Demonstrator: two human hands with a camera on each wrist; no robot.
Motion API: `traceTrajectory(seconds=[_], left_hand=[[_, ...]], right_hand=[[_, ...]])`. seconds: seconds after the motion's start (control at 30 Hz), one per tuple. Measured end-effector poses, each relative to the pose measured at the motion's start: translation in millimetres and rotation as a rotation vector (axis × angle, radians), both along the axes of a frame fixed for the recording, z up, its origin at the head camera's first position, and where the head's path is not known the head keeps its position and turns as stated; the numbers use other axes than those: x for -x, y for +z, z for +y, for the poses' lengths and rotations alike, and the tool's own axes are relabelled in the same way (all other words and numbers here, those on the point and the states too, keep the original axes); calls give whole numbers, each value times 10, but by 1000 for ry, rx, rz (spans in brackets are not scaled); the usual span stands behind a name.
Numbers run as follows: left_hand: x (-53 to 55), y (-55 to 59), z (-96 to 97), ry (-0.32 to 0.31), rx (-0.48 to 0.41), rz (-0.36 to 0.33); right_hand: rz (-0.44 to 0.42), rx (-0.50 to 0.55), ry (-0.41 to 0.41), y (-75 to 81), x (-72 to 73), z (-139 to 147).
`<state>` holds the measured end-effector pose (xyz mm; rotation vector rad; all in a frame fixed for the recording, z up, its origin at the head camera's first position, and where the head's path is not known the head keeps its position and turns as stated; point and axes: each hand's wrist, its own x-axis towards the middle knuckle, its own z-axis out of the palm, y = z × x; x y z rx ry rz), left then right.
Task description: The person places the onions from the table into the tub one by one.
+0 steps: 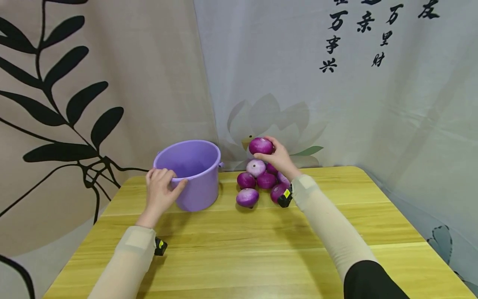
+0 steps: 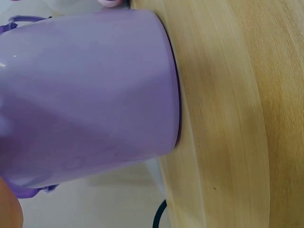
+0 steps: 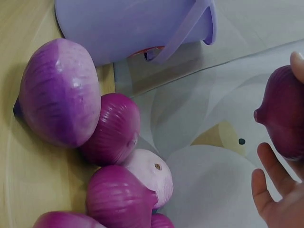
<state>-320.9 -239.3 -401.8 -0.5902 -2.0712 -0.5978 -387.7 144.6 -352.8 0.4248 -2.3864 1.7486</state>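
A purple bucket point(image 1: 198, 191) stands upright at the back left of the table. My left hand point(image 1: 161, 187) grips its near rim, fingers over the edge and thumb along the outside. In the left wrist view the bucket's side point(image 2: 95, 90) fills much of the picture. My right hand point(image 1: 278, 158) holds a red onion point(image 1: 260, 146) between thumb and fingers, raised above a pile. In the right wrist view this held onion point(image 3: 285, 111) shows at the right edge. Below it several red onions lie bunched together, among them a paler one point(image 1: 256, 167) and a front one point(image 1: 247, 198).
The wooden table point(image 1: 231, 257) has a rounded back right corner. Right behind it hangs a cloth point(image 1: 157, 83) printed with dark leaves, a lotus and black characters. The bucket's handle point(image 3: 183, 33) hangs down on its outer side.
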Motion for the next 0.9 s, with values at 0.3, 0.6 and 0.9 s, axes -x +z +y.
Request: traceTrajectory(seconds=[0.3,0.6,0.9], left_hand=[[-7,14,-3,-1,-2,-2],[-8,1,-9,1,-5,-2],[-17,13,-6,-10,-6,-3]], right_hand=[[9,9,16,29,-23,-128],[18,-1,43,28,-47,-218],[14,-12,76,25,-53,-310]])
